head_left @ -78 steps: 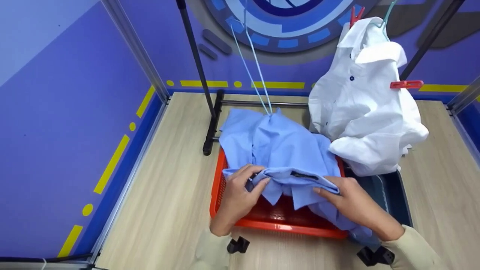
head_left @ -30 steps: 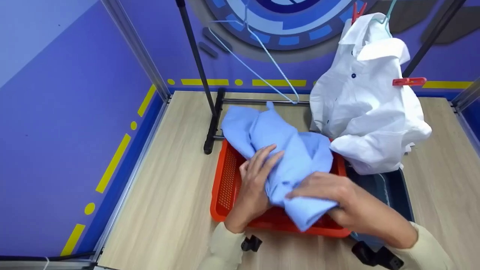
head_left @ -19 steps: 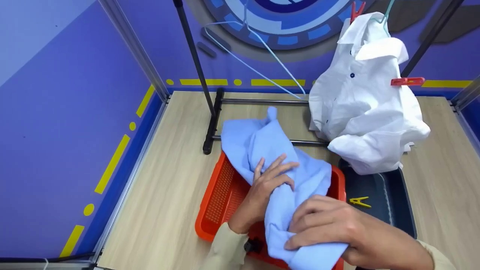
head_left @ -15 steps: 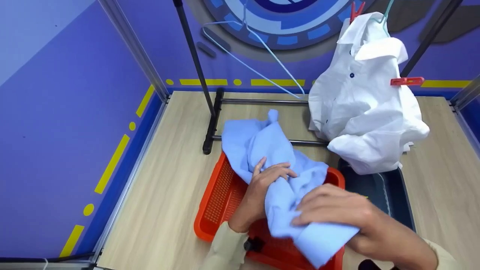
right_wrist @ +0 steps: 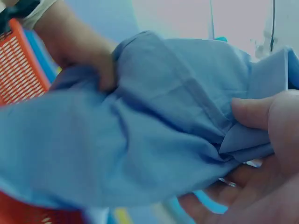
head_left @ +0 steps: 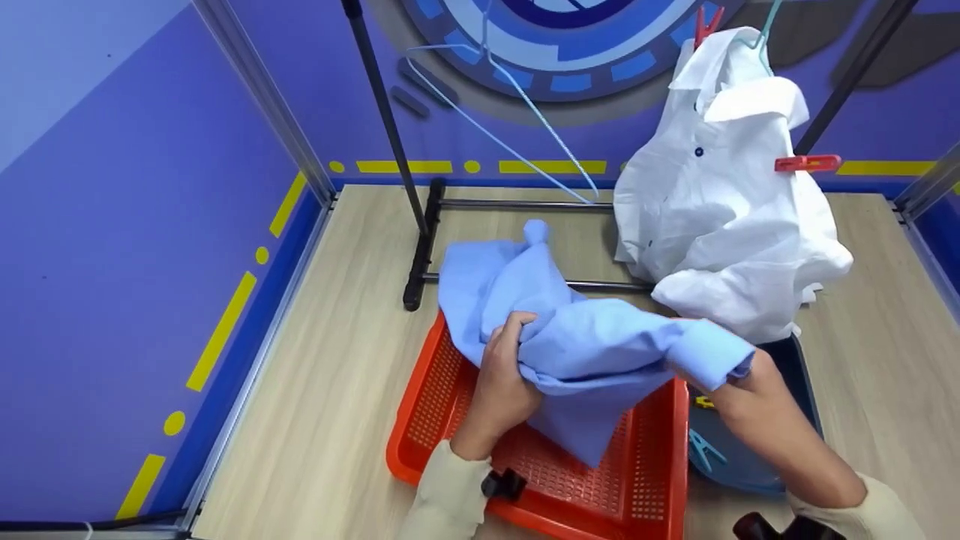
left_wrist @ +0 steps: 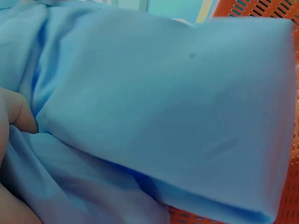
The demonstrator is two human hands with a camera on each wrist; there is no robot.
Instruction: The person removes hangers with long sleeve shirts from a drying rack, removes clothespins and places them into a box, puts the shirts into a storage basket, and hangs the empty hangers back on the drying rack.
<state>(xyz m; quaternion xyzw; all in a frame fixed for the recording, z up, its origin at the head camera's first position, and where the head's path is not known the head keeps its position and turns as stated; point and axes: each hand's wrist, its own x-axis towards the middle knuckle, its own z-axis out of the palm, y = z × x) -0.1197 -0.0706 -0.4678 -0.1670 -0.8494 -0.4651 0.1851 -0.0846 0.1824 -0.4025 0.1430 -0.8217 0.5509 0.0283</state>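
Note:
A light blue shirt is bunched over the orange-red basket, one part draping past its far edge. With its thumb over the cloth, my left hand grips the shirt's middle; the left wrist view shows this hand at the left edge beside a broad fold. My right hand holds a folded, band-like end of the shirt, raised toward the right. In the right wrist view, the thumb of my right hand presses the cloth from above, with fingers underneath. Fabric hides part of both hands' fingers.
A light blue wire hanger hangs behind the basket from above. To the right hangs a white shirt with red clothespins. A dark tray holds yellow and blue clothespins. A black rack post stands left.
The hanger has come away from the blue shirt. My right hand has moved right and up, raising the shirt's folded end. My left hand has gone from lying across the cloth to gripping it.

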